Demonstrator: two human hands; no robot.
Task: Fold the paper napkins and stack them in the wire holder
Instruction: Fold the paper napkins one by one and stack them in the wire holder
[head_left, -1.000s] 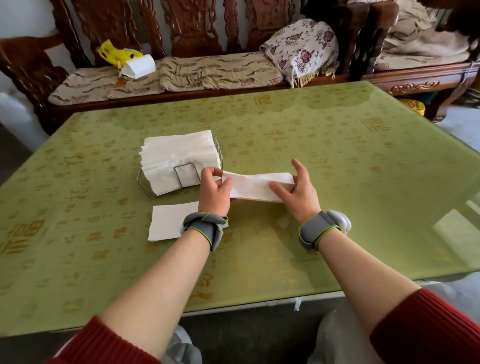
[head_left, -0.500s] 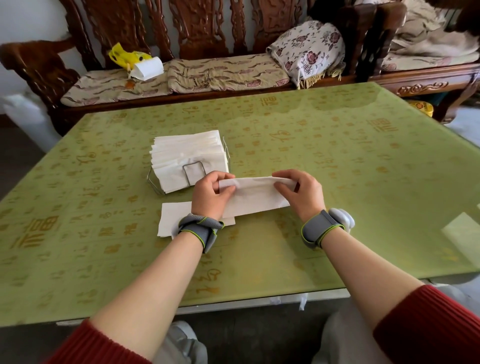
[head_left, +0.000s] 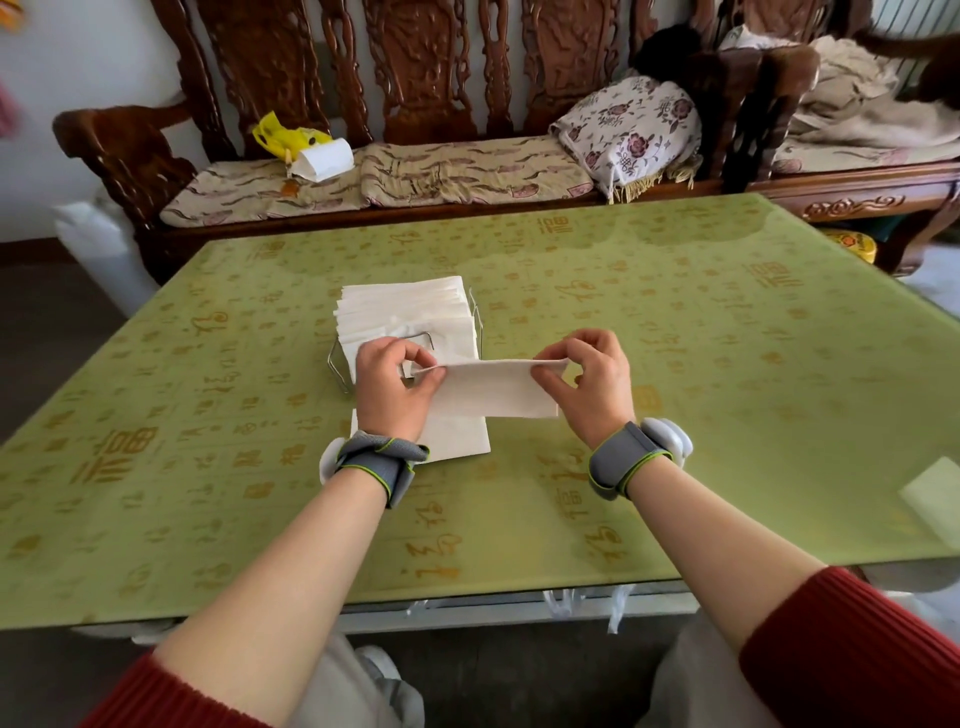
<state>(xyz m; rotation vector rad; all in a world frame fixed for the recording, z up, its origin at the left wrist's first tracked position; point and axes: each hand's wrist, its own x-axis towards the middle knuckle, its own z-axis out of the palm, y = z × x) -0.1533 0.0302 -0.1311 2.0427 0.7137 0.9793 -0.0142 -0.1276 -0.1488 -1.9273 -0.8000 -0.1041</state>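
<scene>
- Standing behind the green table (head_left: 701, 364), a carved wooden bench (head_left: 415, 78) is seen; a yellow bag (head_left: 283, 136) and a floral cushion (head_left: 634, 130) are laid on it.
- The front of the wire holder (head_left: 336, 366), filled with a stack of napkins (head_left: 405, 306), is partly hidden by the left hand (head_left: 392, 387).
- A folded napkin (head_left: 493, 392) is held just above the table, pinched at one end by the left hand and at the other by the right hand (head_left: 592, 387).
- A flat napkin (head_left: 462, 439) is partly covered beneath.
- Counted: two hands, one holder, one held napkin, one flat napkin; the stacked ones cannot be counted.

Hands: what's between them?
A folded napkin spans the gap; the left hand and right hand each pinch one end. Shown in the head view.
</scene>
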